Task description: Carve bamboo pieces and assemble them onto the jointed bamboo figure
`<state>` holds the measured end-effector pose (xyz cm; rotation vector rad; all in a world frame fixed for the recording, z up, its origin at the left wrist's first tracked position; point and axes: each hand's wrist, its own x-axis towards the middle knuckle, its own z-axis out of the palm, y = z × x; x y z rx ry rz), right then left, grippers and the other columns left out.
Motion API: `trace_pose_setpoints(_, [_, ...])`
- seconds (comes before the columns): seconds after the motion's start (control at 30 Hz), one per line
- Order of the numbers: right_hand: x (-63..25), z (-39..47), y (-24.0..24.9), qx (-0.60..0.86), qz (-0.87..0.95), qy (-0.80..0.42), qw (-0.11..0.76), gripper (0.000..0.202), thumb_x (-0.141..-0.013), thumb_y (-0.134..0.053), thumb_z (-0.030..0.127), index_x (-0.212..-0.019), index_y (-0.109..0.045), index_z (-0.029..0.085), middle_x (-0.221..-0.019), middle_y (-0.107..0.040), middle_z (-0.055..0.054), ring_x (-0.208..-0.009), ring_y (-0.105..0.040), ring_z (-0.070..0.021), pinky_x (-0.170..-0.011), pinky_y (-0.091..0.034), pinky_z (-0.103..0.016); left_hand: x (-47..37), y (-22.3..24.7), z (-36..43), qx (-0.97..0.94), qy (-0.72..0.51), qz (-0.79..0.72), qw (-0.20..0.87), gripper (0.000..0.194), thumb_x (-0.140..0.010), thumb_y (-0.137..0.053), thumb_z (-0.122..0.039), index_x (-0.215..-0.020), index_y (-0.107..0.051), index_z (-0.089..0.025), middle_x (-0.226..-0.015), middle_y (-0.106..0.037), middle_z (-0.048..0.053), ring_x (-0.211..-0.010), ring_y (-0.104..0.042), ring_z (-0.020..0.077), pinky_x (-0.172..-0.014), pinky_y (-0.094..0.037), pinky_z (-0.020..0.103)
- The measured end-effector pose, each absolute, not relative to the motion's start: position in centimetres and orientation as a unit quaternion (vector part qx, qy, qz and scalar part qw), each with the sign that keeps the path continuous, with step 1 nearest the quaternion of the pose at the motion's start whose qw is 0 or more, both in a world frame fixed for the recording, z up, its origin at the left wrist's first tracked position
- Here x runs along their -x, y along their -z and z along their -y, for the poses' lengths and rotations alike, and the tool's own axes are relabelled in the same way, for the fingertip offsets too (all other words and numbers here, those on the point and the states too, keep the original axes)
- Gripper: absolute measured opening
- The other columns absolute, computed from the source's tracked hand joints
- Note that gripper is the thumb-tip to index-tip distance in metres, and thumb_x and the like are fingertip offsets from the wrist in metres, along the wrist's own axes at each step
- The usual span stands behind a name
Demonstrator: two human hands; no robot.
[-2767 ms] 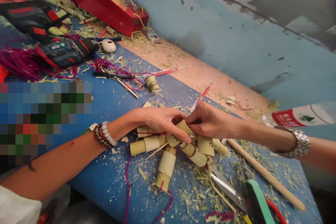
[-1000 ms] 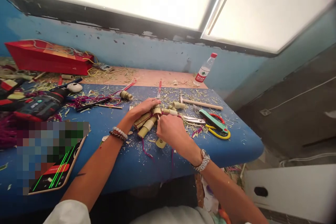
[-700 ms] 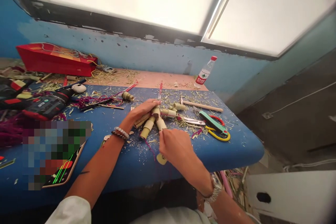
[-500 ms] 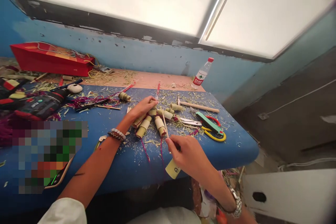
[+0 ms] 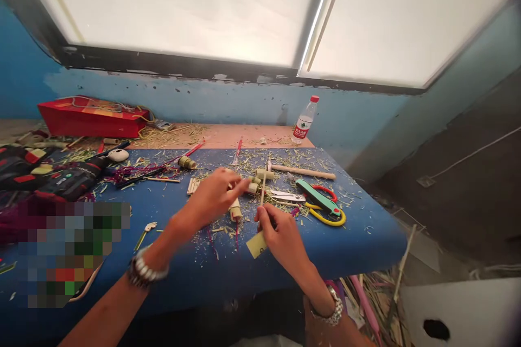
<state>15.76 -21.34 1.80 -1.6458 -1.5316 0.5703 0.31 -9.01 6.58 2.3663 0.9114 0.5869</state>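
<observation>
My right hand (image 5: 280,230) is closed around a thin wooden stick (image 5: 263,187) that points up, and a pale yellow-green piece with a dark mark (image 5: 256,245) sticks out below its fingers. My left hand (image 5: 222,192) hovers over the bamboo pieces with its fingers apart, and nothing shows between them. It hides part of the pile. A short bamboo tube (image 5: 235,211) with purple string lies just below it. Another bamboo tube (image 5: 264,174) rests behind the stick. Left of my left hand is a slatted bamboo piece (image 5: 192,186).
Scissors (image 5: 325,213) with a green-handled tool on them and a hammer (image 5: 303,172) lie to the right. A bottle (image 5: 302,126) stands behind. At left are a red box (image 5: 93,119), a power drill (image 5: 67,181) and a blurred-out phone. Shavings cover the blue table (image 5: 366,249).
My left hand has lifted off the bamboo pieces and its fingers have spread. My right hand still holds the stick, now more upright. The camera view has shifted.
</observation>
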Motion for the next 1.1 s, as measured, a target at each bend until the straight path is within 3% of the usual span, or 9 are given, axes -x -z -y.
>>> trace_pose_setpoints(0.07, [-15.3, 20.7, -1.7, 0.638, 0.627, -0.211, 0.395, 0.034, -0.105, -0.039, 0.034, -0.082, -0.059, 0.020, -0.063, -0.061, 0.000, -0.054, -0.055, -0.0152, -0.056, -0.033, -0.026, -0.5, -6.3, 11.6, -0.845, -0.209, -0.331, 0.364, 0.038, -0.097, -0.051, -0.053, -0.100, -0.073, -0.023, -0.107, -0.072, 0.007, -0.099, -0.061, 0.0248, -0.083, -0.046, 0.034])
trace_pose_setpoints(0.17, [-14.6, 20.0, -1.8, 0.604, 0.685, -0.180, 0.366, 0.030, -0.105, -0.042, 0.028, -0.086, -0.064, 0.019, -0.071, -0.067, -0.002, -0.060, -0.059, -0.0161, -0.059, -0.036, -0.026, -0.6, -5.3, 13.3, -0.759, -0.290, -0.389, 0.433, 0.033, -0.093, -0.056, -0.052, -0.099, -0.070, -0.023, -0.111, -0.071, 0.007, -0.096, -0.064, 0.0227, -0.078, -0.047, 0.031])
trace_pose_setpoints(0.27, [-16.2, 19.8, -1.6, 0.585, 0.711, -0.101, 0.378, 0.029, -0.106, -0.043, 0.028, -0.092, -0.067, 0.019, -0.092, -0.072, -0.007, -0.087, -0.066, -0.0202, -0.078, -0.045, -0.028, -0.1, -4.6, 13.6, -0.675, -0.371, -0.427, 0.474, 0.031, -0.093, -0.056, -0.052, -0.092, -0.060, -0.021, -0.087, -0.071, 0.004, -0.082, -0.064, 0.0190, -0.074, -0.048, 0.029])
trace_pose_setpoints(0.33, [-19.3, 20.2, -1.1, 0.604, 0.687, -0.022, 0.404, 0.028, -0.106, -0.040, 0.025, -0.100, -0.067, 0.017, -0.103, -0.071, -0.010, -0.102, -0.064, -0.0230, -0.092, -0.046, -0.032, 0.7, -4.2, 14.0, -0.639, -0.392, -0.427, 0.506, 0.032, -0.096, -0.052, -0.054, -0.090, -0.053, -0.023, -0.064, -0.060, -0.003, -0.061, -0.054, 0.0144, -0.062, -0.044, 0.025])
trace_pose_setpoints(0.43, [-25.7, 21.2, -0.1, 0.660, 0.617, 0.088, 0.420, 0.024, -0.102, -0.043, 0.025, -0.106, -0.065, 0.017, -0.102, -0.071, -0.011, -0.098, -0.064, -0.0265, -0.092, -0.048, -0.039, 1.8, -2.9, 15.5, -0.588, -0.426, -0.437, 0.531, 0.038, -0.096, -0.049, -0.059, -0.084, -0.045, -0.022, -0.054, -0.039, -0.008, -0.048, -0.034, 0.0101, -0.049, -0.036, 0.022])
trace_pose_setpoints(0.63, [-33.1, 21.4, 1.3, 0.727, 0.637, 0.115, 0.230, 0.033, -0.099, -0.050, 0.039, -0.115, -0.067, 0.016, -0.109, -0.068, -0.013, -0.101, -0.059, -0.0332, -0.089, -0.050, -0.046, 0.9, -0.2, 19.1, -0.484, -0.406, -0.392, 0.669, 0.045, -0.084, -0.063, -0.063, -0.086, -0.046, -0.021, -0.057, -0.030, -0.011, -0.044, -0.020, 0.0067, -0.039, -0.032, 0.019])
trace_pose_setpoints(0.8, [-33.3, 19.0, 2.2, 0.735, 0.647, 0.155, 0.127, 0.040, -0.099, -0.049, 0.044, -0.102, -0.070, 0.009, -0.099, -0.065, -0.021, -0.095, -0.058, -0.0362, -0.088, -0.049, -0.049, -0.4, 0.9, 20.7, -0.508, -0.382, -0.366, 0.680, 0.048, -0.088, -0.059, -0.064, -0.097, -0.054, -0.017, -0.047, -0.041, -0.010, -0.042, -0.028, 0.0073, -0.043, -0.024, 0.020])
trace_pose_setpoints(0.93, [-33.1, 19.1, 1.8, 0.737, 0.640, 0.149, 0.155, 0.042, -0.102, -0.039, 0.040, -0.110, -0.065, 0.007, -0.099, -0.067, -0.023, -0.096, -0.060, -0.0362, -0.086, -0.049, -0.049, -1.3, 1.7, 21.5, -0.537, -0.357, -0.362, 0.673, 0.048, -0.094, -0.047, -0.066, -0.084, -0.049, -0.019, -0.046, -0.048, -0.007, -0.042, -0.033, 0.0080, -0.048, -0.026, 0.024])
trace_pose_setpoints(1.1, [-30.4, 23.2, -0.6, 0.683, 0.644, 0.104, 0.328, 0.043, -0.104, -0.039, 0.051, -0.126, -0.055, 0.017, -0.113, -0.067, -0.016, -0.101, -0.066, -0.0323, -0.083, -0.051, -0.041, -3.6, 1.2, 22.2, -0.579, -0.353, -0.353, 0.645, 0.045, -0.104, -0.033, -0.052, -0.071, -0.036, -0.021, -0.058, -0.037, -0.005, -0.056, -0.033, 0.0103, -0.058, -0.030, 0.026])
